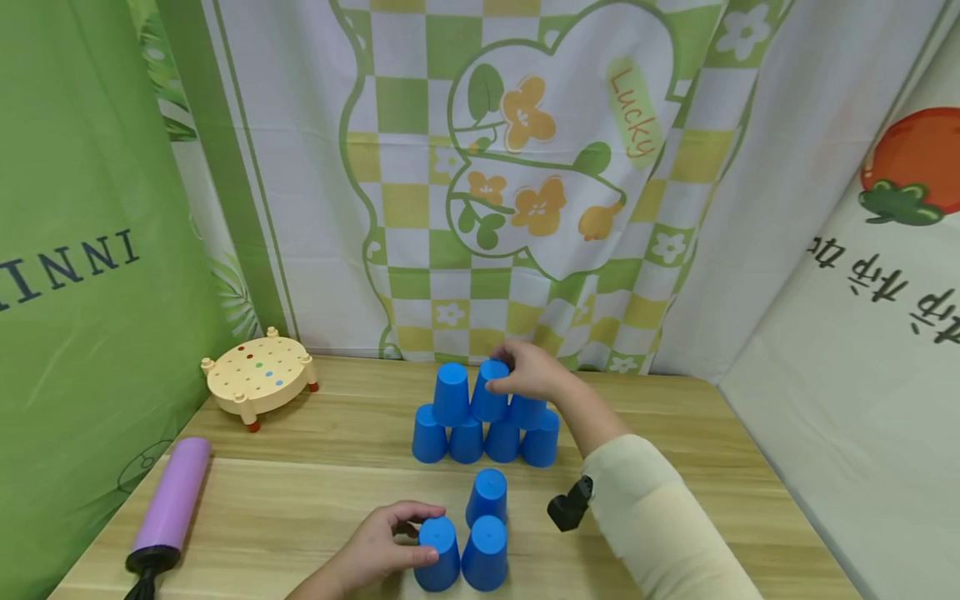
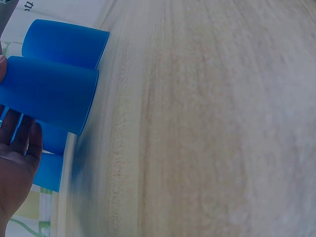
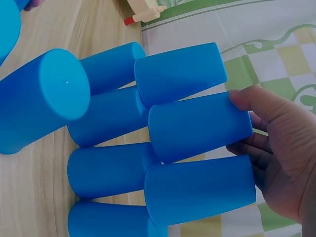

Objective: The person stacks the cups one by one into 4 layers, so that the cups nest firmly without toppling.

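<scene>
Upside-down blue cups stand in two tiers on the table: a bottom row of several cups (image 1: 429,435) and three above. My right hand (image 1: 531,371) holds the middle upper cup (image 3: 197,127) near its top, thumb on the near side. That cup rests across the row below, between an upper-left cup (image 1: 452,394) and an upper-right cup (image 3: 200,190). Nearer to me, three more upside-down cups stand on the table. My left hand (image 1: 378,546) grips the front left one (image 2: 49,94), thumb and fingers on opposite sides. Beside it are a front right cup (image 1: 485,554) and one behind (image 1: 487,497).
A purple hand pump (image 1: 174,500) lies at the table's left edge. Behind it stands a small round cream-coloured pegged board (image 1: 258,375) on short legs. A patterned curtain (image 1: 408,208) hangs along the wooden table's (image 1: 315,492) back edge, with cloth on both sides.
</scene>
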The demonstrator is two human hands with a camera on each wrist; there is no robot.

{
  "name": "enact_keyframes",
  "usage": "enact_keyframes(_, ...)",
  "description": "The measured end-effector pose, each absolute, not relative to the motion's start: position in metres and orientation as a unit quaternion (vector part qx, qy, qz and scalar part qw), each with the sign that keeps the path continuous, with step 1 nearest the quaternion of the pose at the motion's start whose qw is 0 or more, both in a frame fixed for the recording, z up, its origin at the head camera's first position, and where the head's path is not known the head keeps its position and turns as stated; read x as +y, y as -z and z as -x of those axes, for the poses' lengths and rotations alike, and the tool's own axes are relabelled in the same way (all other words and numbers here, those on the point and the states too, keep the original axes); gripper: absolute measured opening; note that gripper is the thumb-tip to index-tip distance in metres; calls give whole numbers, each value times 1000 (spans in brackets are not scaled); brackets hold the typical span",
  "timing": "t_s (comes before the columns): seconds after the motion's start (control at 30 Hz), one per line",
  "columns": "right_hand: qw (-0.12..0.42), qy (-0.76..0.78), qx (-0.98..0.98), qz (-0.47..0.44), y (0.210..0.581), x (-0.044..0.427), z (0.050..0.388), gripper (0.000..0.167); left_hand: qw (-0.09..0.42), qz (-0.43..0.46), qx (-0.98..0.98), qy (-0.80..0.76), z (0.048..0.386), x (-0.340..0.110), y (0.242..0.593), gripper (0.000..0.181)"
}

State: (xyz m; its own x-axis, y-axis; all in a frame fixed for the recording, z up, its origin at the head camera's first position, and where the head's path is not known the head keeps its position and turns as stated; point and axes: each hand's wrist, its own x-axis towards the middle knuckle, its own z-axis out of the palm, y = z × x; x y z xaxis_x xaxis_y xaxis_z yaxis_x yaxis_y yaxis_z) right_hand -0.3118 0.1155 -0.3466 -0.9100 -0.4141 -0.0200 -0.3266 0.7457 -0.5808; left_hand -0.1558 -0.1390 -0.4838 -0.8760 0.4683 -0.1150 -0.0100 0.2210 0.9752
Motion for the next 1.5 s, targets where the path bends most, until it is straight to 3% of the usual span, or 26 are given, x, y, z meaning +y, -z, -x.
enact_keyframes(0.93,81,282,936,197,342,115,308,61,197,-147,760,-601,156,-138,482,52)
enact_keyframes(1.27,38,347,903,252,338,142,269,64,195,-148,763,-598,155,-138,481,53)
enact_keyframes(1.5,21,402,876,267,366,160,221,57,194,-145,760,-603,153,-138,481,52)
